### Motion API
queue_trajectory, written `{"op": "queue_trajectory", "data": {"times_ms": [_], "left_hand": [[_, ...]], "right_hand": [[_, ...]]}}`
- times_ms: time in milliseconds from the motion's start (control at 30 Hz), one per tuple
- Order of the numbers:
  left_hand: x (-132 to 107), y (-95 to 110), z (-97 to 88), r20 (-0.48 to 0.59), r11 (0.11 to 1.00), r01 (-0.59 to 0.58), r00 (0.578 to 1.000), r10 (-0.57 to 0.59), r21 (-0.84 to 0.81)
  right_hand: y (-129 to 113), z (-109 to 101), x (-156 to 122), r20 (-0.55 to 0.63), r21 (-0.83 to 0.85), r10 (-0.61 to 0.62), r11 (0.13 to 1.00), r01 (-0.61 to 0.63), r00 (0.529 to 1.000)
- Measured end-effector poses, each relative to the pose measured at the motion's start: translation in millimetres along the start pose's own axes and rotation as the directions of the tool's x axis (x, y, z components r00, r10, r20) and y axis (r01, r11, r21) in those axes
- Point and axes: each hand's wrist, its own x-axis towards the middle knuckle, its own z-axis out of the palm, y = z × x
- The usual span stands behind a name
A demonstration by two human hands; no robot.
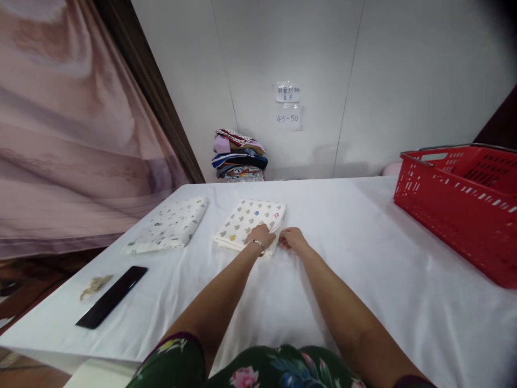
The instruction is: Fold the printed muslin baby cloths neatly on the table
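A white folded cloth (pixel 244 222) with grey mushroom-like prints and a few coloured ones lies flat on the white-covered table (pixel 347 302). My left hand (pixel 262 235), with a bracelet at the wrist, is on the cloth's near right part, its fingers closed at the fabric's right edge. Just right of that edge is my right hand (pixel 293 238), fingers curled together close to the cloth. What the right fingertips hold, if anything, is hidden. To the left lies another folded white cloth (pixel 172 225) with dark small prints.
A red plastic basket (pixel 456 215) stands at the right. On the left are a black flat object (pixel 113 296) and a small beige bundle (pixel 95 285). Behind the table's far edge rises a stack of folded fabrics (pixel 240 156) by the wall. A pink curtain (pixel 76 124) hangs left.
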Motion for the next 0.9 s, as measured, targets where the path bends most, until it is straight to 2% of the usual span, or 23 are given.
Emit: {"op": "queue_trajectory", "data": {"times_ms": [267,633,900], "left_hand": [[2.7,-2.0,1.7,-0.014,1.000,-0.010,1.000,0.010,-0.028],[4.4,-3.9,1.4,-0.009,1.000,-0.013,1.000,0.012,-0.013],[6.0,6.8,-2.6,0.044,0.986,-0.064,0.997,0.058,0.156]], "right_hand": [[15.0,1.2,8.5,0.033,-0.058,-0.064,0.996,0.066,0.997],[9.3,0.7,7.2,0.124,-0.090,-0.067,0.993,0.078,0.990],[15.8,-0.1,10.4,0.120,-0.162,-0.083,0.982,0.102,0.989]]}}
